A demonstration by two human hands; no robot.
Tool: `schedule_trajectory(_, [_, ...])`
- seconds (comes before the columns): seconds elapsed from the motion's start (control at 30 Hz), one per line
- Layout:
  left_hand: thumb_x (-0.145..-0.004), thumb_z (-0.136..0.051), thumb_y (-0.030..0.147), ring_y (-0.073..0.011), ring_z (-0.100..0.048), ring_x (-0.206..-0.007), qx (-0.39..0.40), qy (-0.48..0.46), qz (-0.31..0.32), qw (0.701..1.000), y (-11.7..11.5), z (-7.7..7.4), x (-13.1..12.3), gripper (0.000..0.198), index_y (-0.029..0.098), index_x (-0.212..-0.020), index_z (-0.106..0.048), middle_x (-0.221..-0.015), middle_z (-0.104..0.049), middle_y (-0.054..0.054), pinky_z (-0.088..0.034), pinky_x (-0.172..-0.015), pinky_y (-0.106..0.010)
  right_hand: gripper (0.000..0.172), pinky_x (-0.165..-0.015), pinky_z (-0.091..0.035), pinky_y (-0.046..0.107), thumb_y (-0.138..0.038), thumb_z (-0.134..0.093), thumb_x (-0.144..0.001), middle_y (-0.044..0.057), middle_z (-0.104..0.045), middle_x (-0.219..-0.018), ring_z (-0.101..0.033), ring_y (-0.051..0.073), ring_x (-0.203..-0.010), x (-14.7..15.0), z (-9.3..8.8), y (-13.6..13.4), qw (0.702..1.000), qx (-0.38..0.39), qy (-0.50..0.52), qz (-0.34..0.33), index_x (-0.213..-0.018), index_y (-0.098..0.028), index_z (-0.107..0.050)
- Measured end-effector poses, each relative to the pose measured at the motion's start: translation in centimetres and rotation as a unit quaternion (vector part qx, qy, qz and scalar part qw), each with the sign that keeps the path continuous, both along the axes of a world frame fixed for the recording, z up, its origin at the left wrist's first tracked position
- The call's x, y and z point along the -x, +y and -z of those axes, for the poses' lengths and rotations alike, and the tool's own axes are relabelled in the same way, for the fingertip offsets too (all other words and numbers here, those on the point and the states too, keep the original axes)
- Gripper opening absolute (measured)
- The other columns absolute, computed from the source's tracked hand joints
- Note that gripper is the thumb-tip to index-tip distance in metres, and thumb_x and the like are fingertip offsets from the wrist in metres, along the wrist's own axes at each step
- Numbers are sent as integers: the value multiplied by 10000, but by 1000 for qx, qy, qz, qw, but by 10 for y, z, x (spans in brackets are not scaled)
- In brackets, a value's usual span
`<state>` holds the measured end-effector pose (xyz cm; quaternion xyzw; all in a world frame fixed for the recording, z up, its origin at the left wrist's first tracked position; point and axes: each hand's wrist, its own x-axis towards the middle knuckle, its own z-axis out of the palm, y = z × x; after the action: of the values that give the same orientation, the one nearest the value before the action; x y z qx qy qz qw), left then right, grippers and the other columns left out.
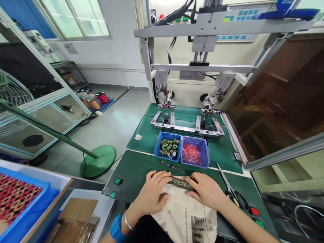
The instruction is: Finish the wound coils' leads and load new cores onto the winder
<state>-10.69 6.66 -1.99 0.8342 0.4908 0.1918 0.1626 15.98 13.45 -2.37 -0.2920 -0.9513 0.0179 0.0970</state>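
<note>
A row of small dark metal parts (181, 182) lies along the top of a printed newspaper sheet (186, 211) at the table's front edge. My left hand (155, 190) rests at the row's left end, its fingers over the paper and the thumb apart. At the right end my right hand (206, 190) touches the row and the paper, fingers bent forward and the thumb apart. Both hands are on the paper rather than wrapped round anything. A thin screwdriver-like tool (169, 165) lies just beyond the paper.
A blue bin (156, 145) of green-ended cores and a purple bin (206, 156) of red and white pieces stand ahead. Behind them is a metal fixture (186, 129). Scissors (229, 189) lie right. A green round stand (101, 162) is on the floor, left.
</note>
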Motion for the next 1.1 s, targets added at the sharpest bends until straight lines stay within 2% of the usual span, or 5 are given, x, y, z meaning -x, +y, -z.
schedule_trajectory(0.3, [-801, -596, 223, -273, -523, -1297, 21, -37, -15, 999, -2, -4, -1, 508, 257, -1301, -514, -1409, -599, -79, -272, -1124, -487, 235, -643, -534, 269, -279, -477, -1002, 47, -656, -970, -687, 168, -776, 1, -34, 6, 997, 56, 47, 16, -1216, -209, -545])
schedule_trajectory(0.5, [-792, -616, 227, -273, -527, -1293, 31, -60, -21, 998, -3, -4, 0, 509, 259, -1291, -520, -1401, -604, -77, -277, -1133, -495, 266, -722, -505, 313, -356, -500, -998, 77, -644, -1012, -646, 197, -828, 74, -77, 85, 992, 95, 70, 54, -1188, -198, -600])
schedule_trajectory(0.73, [-786, -629, 223, -266, -516, -1299, 62, -99, -18, 993, -3, -6, 1, 511, 266, -1284, -522, -1408, -603, -57, -249, -1141, -500, 177, -812, -525, 364, -306, -599, -969, 26, -671, -937, -647, 175, -862, 140, -64, 144, 986, 150, 36, 58, -1027, -147, -651])
schedule_trajectory(0.9, [-783, -636, 219, -273, -502, -1317, 66, -114, -15, 991, -3, -1, 3, 518, 272, -1286, -522, -1407, -602, -50, -238, -1140, -517, 257, -905, -497, 395, -153, -525, -937, 118, -676, -1110, -634, 237, -1037, 105, -72, 116, 985, 121, 60, 112, -1180, -143, -609])
schedule_trajectory(1.1, [-773, -616, 194, -298, -485, -1321, 28, -118, -33, 992, -1, 6, 6, 539, 221, -1299, -503, -1403, -583, -107, -301, -1114, -527, 88, -609, -489, 253, -194, -555, -907, -8, -653, -768, -629, 150, -674, 48, -69, 29, 987, 150, 23, 47, -856, -218, -622])
